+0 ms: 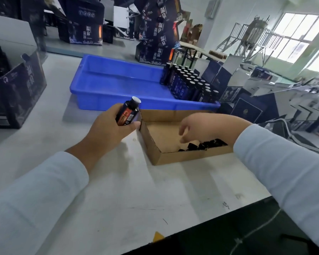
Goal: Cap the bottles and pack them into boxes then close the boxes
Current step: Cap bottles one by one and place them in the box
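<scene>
Over the middle of the desk [103,181], at the near left corner of the shallow cardboard tray [155,155], the left hand [107,129] grips a dark bottle [128,113], fingers curled round its body from behind and the thumb pressed along its lower side, so the bottle leans up and to the right with its mouth showing pale and uncovered. To its right, the right hand [204,127] hangs over the inside of the tray with its fingers [182,129] loosely apart and bent downward; they are blurred, and they seem to hold nothing and touch nothing, with the tips just above the small heap of black caps [204,145] lying against the tray's near wall. The step in hand, by my reading, is capping: one bottle is held ready and a cap is about to be fetched. The next move likely calls for pinching a single cap from the heap, bringing it to the open mouth, seating it square and twisting it down while the left hand keeps the bottle from turning. Beyond the tray, the blue plastic bin [118,85] lies across the far side of the desk, and a crowd of upright bottles [190,85] fills its right end. Printed dark boxes [17,92] stand at the left edge of the desk, more behind.
</scene>
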